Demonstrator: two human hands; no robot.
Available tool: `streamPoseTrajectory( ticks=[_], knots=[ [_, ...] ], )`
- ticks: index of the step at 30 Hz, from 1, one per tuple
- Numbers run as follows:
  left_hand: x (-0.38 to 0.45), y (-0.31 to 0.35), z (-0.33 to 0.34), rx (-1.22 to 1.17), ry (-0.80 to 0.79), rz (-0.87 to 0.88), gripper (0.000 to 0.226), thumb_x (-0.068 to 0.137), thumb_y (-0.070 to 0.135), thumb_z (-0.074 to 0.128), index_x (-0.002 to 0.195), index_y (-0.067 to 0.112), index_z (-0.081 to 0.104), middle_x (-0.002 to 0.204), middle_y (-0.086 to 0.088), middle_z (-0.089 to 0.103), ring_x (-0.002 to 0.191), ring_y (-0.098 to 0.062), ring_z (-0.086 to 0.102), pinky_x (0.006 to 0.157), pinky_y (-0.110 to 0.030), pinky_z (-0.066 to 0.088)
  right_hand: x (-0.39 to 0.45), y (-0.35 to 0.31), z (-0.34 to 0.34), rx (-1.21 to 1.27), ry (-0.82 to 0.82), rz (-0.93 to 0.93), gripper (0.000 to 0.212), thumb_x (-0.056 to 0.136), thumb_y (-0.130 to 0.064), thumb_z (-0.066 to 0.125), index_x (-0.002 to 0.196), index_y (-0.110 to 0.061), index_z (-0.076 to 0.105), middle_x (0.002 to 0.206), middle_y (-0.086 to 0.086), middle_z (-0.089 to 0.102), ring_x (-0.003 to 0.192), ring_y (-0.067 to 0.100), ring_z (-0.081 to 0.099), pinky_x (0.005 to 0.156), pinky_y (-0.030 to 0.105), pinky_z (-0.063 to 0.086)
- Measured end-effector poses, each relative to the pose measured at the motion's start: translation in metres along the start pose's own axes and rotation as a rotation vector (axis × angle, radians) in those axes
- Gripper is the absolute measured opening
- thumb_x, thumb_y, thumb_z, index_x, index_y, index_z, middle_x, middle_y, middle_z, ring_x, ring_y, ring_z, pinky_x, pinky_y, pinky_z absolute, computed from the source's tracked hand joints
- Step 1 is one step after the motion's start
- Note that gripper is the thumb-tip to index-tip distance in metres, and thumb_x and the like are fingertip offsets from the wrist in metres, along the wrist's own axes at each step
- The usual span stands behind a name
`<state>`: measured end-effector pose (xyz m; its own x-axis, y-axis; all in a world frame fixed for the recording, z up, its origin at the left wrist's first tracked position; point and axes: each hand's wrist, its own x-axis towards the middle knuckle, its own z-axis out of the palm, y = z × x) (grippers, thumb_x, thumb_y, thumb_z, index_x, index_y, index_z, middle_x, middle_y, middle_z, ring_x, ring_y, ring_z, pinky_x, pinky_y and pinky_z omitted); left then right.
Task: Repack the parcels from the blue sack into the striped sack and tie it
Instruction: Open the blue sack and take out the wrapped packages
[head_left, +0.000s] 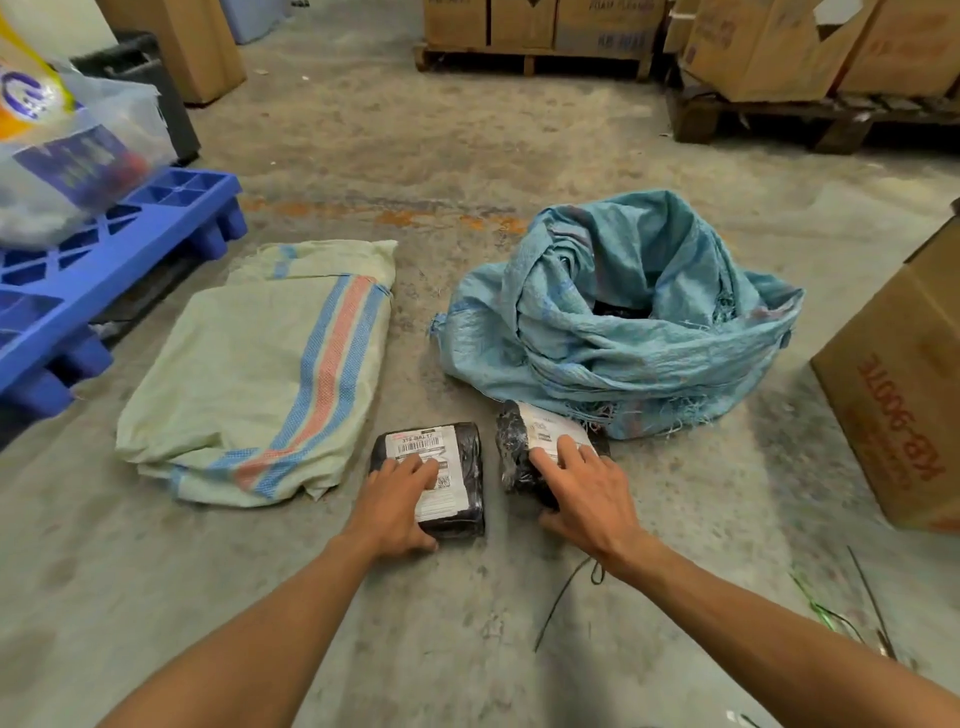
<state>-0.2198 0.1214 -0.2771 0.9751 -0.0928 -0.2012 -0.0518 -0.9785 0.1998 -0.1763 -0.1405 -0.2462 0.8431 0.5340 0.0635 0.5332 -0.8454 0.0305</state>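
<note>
Head view, looking down at concrete floor (467, 156). Left hand (397, 501) lies on a black-wrapped parcel (452, 467), fingers spread over its white shipping label, thumb hooked round the near edge; grip looks like a loose hold, narrow, parcel resting on the floor. Right hand (582, 483) does the same on a second parcel (519, 441), fingers across the label, thumb tucked under the near side; this one sits tilted, lumpier wrap. Both parcels lie side by side, apart, likely staged here so they can be lifted together. Blue sack (613, 322) sits just beyond the right grip, crumpled, mouth open and slumped, frayed threads at the hem, something dark inside, cannot tell what. Striped sack (260, 374) lies flat beyond and to the left of the left grip, pale green weave with a blue-and-red stripe band, folded, mouth not opened yet, so the parcels probably wait until it is spread. Black cord (566, 592) lies on the floor just behind the right wrist, probably for tying. Task looks early: nothing packed, nothing tied. Blue plastic pallet (130, 234) far left of the left grip, cardboard box (898, 374) far right of the right grip.
</note>
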Motion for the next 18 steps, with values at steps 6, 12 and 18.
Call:
streamPoseTrajectory(
  ticks=[6,12,18],
  knots=[
    [0.001,-0.01,-0.001,0.052,-0.011,0.143,0.068,0.065,0.045,0.078,0.121,0.028,0.043,0.126,0.007,0.045,0.11,-0.017,0.039,0.089,-0.032,0.034,-0.002,-0.007,0.018,-0.077,-0.024,-0.2,0.063,0.056,-0.005,0.081,0.108,-0.025,0.051,0.091,0.006,0.055,0.06,0.024,0.052,0.044,0.031,0.03],
    [0.003,-0.013,0.002,0.049,-0.082,0.225,0.072,0.06,0.072,0.073,0.112,0.029,0.047,0.119,0.012,0.046,0.105,-0.013,0.037,0.087,-0.032,0.034,-0.009,-0.008,0.029,-0.027,-0.184,-0.256,0.068,0.068,-0.029,0.084,0.125,-0.031,0.047,0.103,0.0,0.055,0.071,0.021,0.057,0.046,0.031,0.037],
    [0.052,0.038,-0.066,-0.134,0.107,0.285,0.044,0.088,0.061,0.054,0.061,0.027,0.048,0.059,0.01,0.052,0.06,-0.012,0.05,0.063,-0.036,0.049,0.045,0.012,-0.058,0.363,0.252,-0.138,0.021,0.095,-0.038,0.049,0.107,-0.023,0.057,0.082,-0.008,0.062,0.07,0.012,0.057,0.06,0.03,0.044]
  ],
)
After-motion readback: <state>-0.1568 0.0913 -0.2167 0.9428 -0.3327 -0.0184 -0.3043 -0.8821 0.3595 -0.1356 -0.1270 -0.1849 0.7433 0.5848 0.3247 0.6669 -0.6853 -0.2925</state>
